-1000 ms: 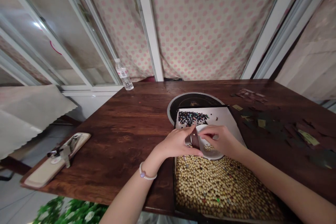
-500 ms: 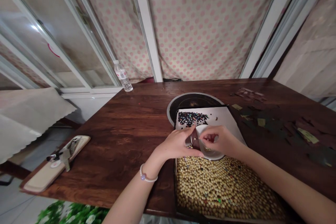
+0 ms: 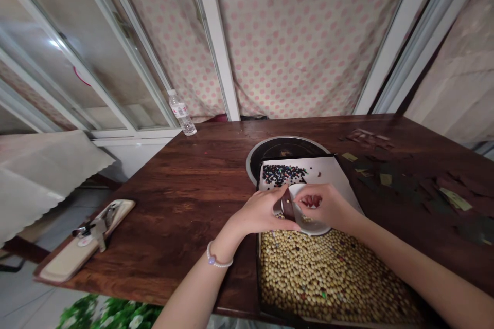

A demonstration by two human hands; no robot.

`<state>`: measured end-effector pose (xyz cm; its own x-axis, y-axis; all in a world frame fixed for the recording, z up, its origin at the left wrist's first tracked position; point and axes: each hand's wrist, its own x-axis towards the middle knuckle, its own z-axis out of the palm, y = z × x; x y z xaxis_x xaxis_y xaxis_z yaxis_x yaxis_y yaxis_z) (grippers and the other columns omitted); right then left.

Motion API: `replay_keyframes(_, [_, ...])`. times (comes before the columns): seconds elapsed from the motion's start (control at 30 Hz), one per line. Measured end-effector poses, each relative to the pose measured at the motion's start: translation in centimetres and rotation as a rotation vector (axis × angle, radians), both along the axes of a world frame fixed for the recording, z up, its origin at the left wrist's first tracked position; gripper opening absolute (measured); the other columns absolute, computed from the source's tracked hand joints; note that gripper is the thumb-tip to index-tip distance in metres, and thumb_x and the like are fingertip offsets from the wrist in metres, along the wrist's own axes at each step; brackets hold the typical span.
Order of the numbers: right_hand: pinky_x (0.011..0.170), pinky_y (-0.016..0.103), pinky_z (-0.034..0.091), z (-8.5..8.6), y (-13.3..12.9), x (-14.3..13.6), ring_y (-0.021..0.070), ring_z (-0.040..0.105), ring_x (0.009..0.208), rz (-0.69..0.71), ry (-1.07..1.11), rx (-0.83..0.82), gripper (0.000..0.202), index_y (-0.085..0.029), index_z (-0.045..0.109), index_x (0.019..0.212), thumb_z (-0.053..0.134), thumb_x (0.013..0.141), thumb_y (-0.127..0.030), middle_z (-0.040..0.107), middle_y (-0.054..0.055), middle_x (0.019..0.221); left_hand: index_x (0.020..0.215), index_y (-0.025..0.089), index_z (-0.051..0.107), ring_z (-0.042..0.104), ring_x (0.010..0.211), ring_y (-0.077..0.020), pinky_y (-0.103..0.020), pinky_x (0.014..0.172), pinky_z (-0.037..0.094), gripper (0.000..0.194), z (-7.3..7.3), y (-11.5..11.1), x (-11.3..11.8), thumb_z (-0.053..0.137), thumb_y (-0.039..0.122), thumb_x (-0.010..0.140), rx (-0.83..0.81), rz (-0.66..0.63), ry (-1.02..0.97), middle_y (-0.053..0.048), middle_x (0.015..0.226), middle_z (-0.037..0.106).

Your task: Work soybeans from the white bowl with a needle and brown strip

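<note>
Clamping the brown piece between thumb and fingers, our left grip is holding it tilted at the left side of the white dish, and a small pale dot is showing on the piece's face. Our right grip is hovering over that dish, its fingertips bunching right beside the brown piece; we are not managing to tell whether they are pinching something small. The dish is sitting between our two grips, with a few pale beads lying inside it below the right fingertips.

On the near side of both grips, a mass of pale beads is filling the near part of the dark-rimmed tray. Just beyond the left grip, dark beads are clustering on a white sheet. Farther beyond the grips, a round black plate is showing partly from under the tray's far end. Well to the left of the left grip, a pale board is lying on the wooden counter, carrying a metal tool. A clear bottle is standing far beyond the left grip, while brown scraps and yellowish pieces are lying scattered to the right of the right grip.
</note>
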<state>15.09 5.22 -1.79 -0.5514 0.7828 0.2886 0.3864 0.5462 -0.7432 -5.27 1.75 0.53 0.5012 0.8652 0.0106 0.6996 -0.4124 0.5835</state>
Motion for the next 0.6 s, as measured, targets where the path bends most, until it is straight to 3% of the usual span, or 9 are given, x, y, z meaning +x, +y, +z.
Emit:
replay_keyframes(0.1, [0.049, 0.021, 0.04, 0.07, 0.04, 0.08, 0.0102, 0.052, 0.053, 0.1, -0.026, -0.051, 0.015, -0.02, 0.069, 0.068, 0.058, 0.066, -0.012, 0.064, -0.002, 0.06, 0.143, 0.018, 0.032, 0.046, 0.124, -0.0372, -0.048, 0.102, 0.037, 0.1, -0.1, 0.02, -0.02, 0.067, 0.065, 0.062, -0.003, 0.011, 0.01, -0.016, 0.136, 0.05])
replay_keyframes(0.23, [0.048, 0.022, 0.04, -0.07, 0.21, 0.06, 0.0105, 0.053, 0.053, -0.012, 0.015, -0.031, 0.014, -0.019, 0.069, 0.068, 0.057, 0.067, -0.012, 0.066, 0.0, 0.063, 0.143, 0.019, 0.032, 0.046, 0.125, -0.036, -0.047, 0.104, 0.036, 0.099, -0.09, 0.0, 0.0, 0.067, 0.065, 0.062, 0.001, 0.008, 0.0, -0.015, 0.138, 0.049])
replay_keyframes(0.33, [0.047, 0.021, 0.04, -0.21, 0.35, 0.09, 0.0099, 0.053, 0.052, 0.097, -0.019, -0.058, 0.014, -0.02, 0.069, 0.067, 0.058, 0.066, -0.012, 0.064, -0.001, 0.059, 0.143, 0.018, 0.032, 0.044, 0.127, -0.0356, -0.047, 0.105, 0.035, 0.1, 0.03, -0.03, 0.04, 0.067, 0.065, 0.062, -0.005, 0.012, 0.011, -0.016, 0.14, 0.046])
replay_keyframes(0.47, [0.047, 0.021, 0.039, -0.28, 0.5, 0.19, 0.0097, 0.052, 0.052, 0.005, 0.011, -0.061, 0.014, -0.019, 0.069, 0.069, 0.057, 0.067, -0.012, 0.064, 0.0, 0.06, 0.143, 0.019, 0.031, 0.045, 0.126, -0.035, -0.047, 0.105, 0.035, 0.099, 0.11, -0.02, 0.03, 0.068, 0.065, 0.062, -0.011, 0.002, -0.004, -0.015, 0.138, 0.048])
replay_keyframes(0.6, [0.046, 0.021, 0.039, -0.21, 0.53, 0.31, 0.0095, 0.05, 0.05, 0.105, -0.015, -0.11, 0.012, -0.018, 0.069, 0.069, 0.058, 0.067, -0.013, 0.061, -0.001, 0.056, 0.143, 0.019, 0.031, 0.044, 0.127, -0.0354, -0.047, 0.106, 0.035, 0.101, -0.01, 0.02, -0.02, 0.067, 0.066, 0.062, -0.006, 0.005, -0.015, -0.015, 0.14, 0.047])
